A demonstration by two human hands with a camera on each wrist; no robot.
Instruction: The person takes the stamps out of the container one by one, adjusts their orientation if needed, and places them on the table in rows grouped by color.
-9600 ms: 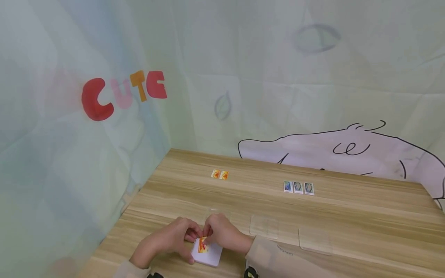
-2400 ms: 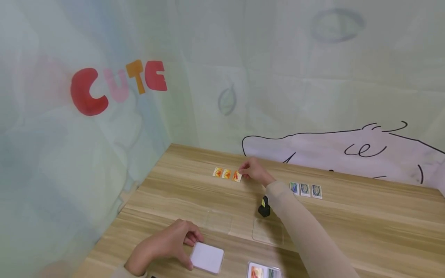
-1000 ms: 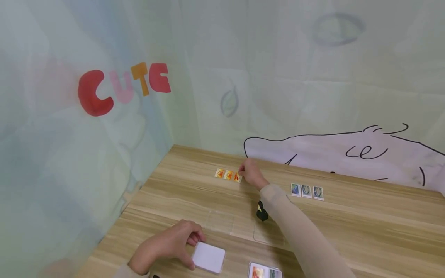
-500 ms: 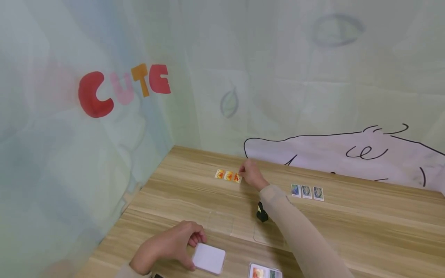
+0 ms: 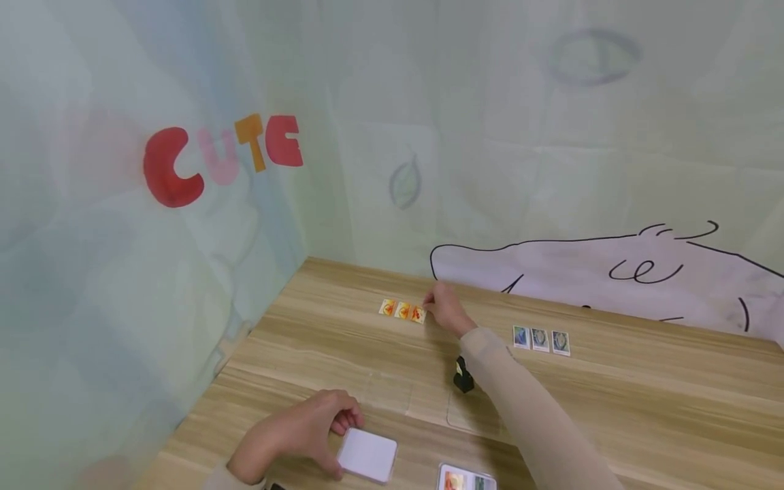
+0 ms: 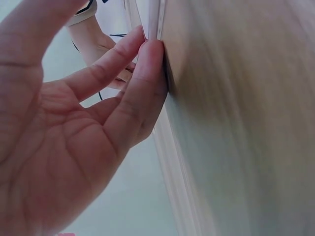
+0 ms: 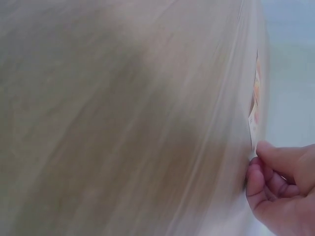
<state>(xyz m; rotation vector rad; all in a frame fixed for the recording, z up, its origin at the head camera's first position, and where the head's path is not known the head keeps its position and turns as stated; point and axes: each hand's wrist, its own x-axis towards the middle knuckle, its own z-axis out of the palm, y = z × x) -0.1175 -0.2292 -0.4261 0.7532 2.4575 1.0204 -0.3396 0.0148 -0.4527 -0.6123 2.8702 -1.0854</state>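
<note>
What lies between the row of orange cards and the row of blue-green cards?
In the head view, the right hand and the end of its beige sleeve lie between the orange cards and the blue-green cards.

Right arm (image 5: pixel 528 411) is stretched way out, right hand (image 5: pixel 447 310) pinched up near the far edge of the table (image 5: pixel 306 357). Left hand (image 5: pixel 306 431) is held toward the left edge, thumb and fingers curved like a C.

Pale bluish-green backdrop (image 5: pixel 478 197), pretty creased, runs along two sides of the wood-grain table (image 5: pixel 649 395). Left side's got chunky CUTE lettering (image 5: pixel 250 133) in red, pink and orange. Back side has a small leaf outline (image 5: pixel 405 182), a bigger fuzzy oval (image 5: pixel 594 57) higher up, and a pale cartoon critter (image 5: pixel 569 272) in black lines, right behind the table edge.
</note>
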